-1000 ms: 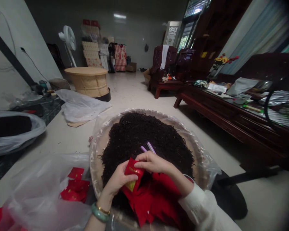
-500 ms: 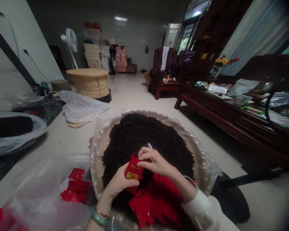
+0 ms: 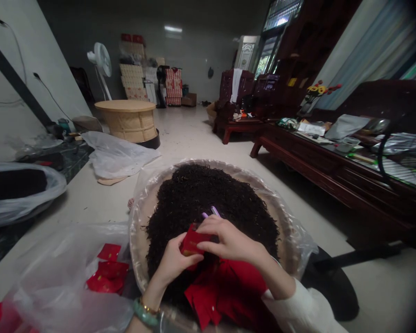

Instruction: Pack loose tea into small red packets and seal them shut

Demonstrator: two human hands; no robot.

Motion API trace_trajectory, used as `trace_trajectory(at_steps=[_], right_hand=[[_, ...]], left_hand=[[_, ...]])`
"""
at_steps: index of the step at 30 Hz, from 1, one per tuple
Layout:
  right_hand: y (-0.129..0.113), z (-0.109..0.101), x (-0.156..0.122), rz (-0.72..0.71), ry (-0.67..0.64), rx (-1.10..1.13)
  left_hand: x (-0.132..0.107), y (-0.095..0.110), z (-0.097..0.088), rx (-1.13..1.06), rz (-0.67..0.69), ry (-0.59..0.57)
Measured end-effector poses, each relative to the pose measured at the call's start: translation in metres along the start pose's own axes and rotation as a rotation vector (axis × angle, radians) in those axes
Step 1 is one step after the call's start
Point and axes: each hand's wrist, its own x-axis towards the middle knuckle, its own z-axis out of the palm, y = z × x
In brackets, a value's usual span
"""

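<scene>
Head view, both hands over the basket point(image 3: 293, 221).

Left hand point(image 3: 173, 260): fingers and thumb bent round a red packet point(image 3: 191, 243), a close grip from its left and lower side. Right hand point(image 3: 229, 238): fingers curled over the packet's upper right, thumb against its near face, little gap between; I read it as a pinch. The packet sits tilted between the two sets of fingers, above the leaves point(image 3: 208, 187). Its mouth is under the right fingers; I cannot tell whether it is sealed or filled.

Just beyond the right fingertips: purple sticks point(image 3: 214, 211). Below the fingers, toward the wearer: a red pile point(image 3: 234, 296). Well left of the left fingers: loose packets point(image 3: 108, 273) by a clear bag point(image 3: 60, 277).

My judgement: the step is working the top edge. I'd let the left fingers carry the weight low down, squeezing lightly so the body doesn't crumple, and have the right thumb run along the edge for an even crease. A hard press could slip on the smooth face.
</scene>
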Motion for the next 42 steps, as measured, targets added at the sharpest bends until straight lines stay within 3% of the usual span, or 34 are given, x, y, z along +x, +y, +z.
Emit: trace_trajectory(at_steps=[3, 9, 11, 16, 19, 22, 25, 33, 42], right_hand=[[0.006, 0.005, 0.001, 0.021, 0.020, 0.013], [0.032, 0.015, 0.004, 0.202, 0.379, 0.076], [0.034, 0.016, 0.006, 0.255, 0.367, 0.097], [0.026, 0.017, 0.011, 0.272, 0.115, 0.280], [0.025, 0.018, 0.013, 0.285, 0.074, 0.295], [0.028, 0.021, 0.013, 0.311, 0.104, 0.337], [0.032, 0.027, 0.010, 0.401, 0.165, 0.454], [0.037, 0.056, -0.002, 0.408, 0.334, 0.553], [0.048, 0.081, -0.007, 0.511, 0.438, 0.862]], left_hand=[[0.001, 0.001, 0.000, -0.005, -0.003, -0.009], [0.002, -0.002, -0.001, 0.023, -0.051, -0.007], [0.002, -0.004, -0.001, 0.046, -0.045, 0.002], [0.001, -0.007, 0.000, 0.183, 0.037, 0.002], [-0.001, -0.005, 0.001, 0.088, 0.009, -0.035], [-0.003, -0.004, 0.002, -0.156, -0.067, -0.048], [-0.003, -0.005, 0.005, -0.299, -0.150, 0.029], [-0.004, -0.010, 0.014, -0.317, -0.140, 0.196], [-0.010, -0.012, 0.019, -0.356, -0.114, 0.149]])
